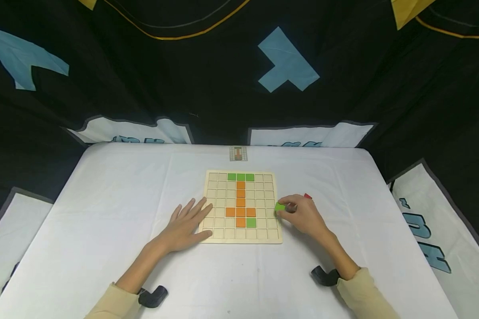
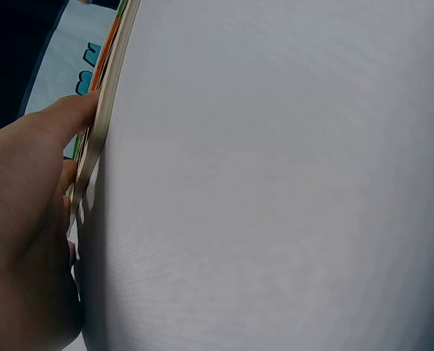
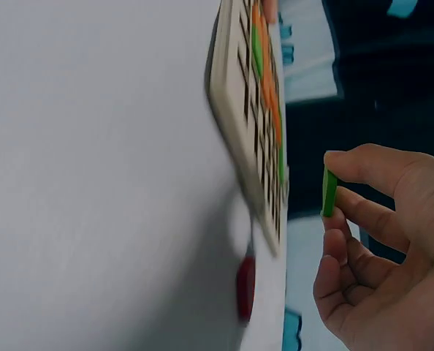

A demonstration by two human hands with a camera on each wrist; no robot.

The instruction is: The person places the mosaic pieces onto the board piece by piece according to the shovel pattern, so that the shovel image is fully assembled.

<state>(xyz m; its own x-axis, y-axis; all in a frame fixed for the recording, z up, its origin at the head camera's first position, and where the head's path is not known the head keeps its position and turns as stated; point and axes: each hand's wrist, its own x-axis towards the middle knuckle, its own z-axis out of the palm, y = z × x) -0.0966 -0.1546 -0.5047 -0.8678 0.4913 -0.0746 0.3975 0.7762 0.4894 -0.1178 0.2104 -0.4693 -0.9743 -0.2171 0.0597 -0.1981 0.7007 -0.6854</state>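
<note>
A wooden grid board (image 1: pixel 265 233) lies on the table with square tiles in its cells. Orange tiles (image 1: pixel 241 194) form a column with a short crossbar low down. Three green tiles (image 1: pixel 241 177) line the top, and another green tile (image 1: pixel 251 223) sits at the lower right of the column. My left hand (image 1: pixel 185 228) rests on the board's left edge, fingers spread and straight. Between thumb and fingertips, my right hand (image 1: pixel 304 215) pinches a green square tile (image 3: pixel 329 191), held above the board's right edge.
Behind the right hand lies a red-handled tool (image 3: pixel 246 287) with a thin grey shaft. A small picture card (image 1: pixel 238 153) showing a grid pattern lies beyond the board. White cloth (image 1: pixel 231 283) covers the table, and dark printed fabric (image 1: pixel 163 79) hangs behind it.
</note>
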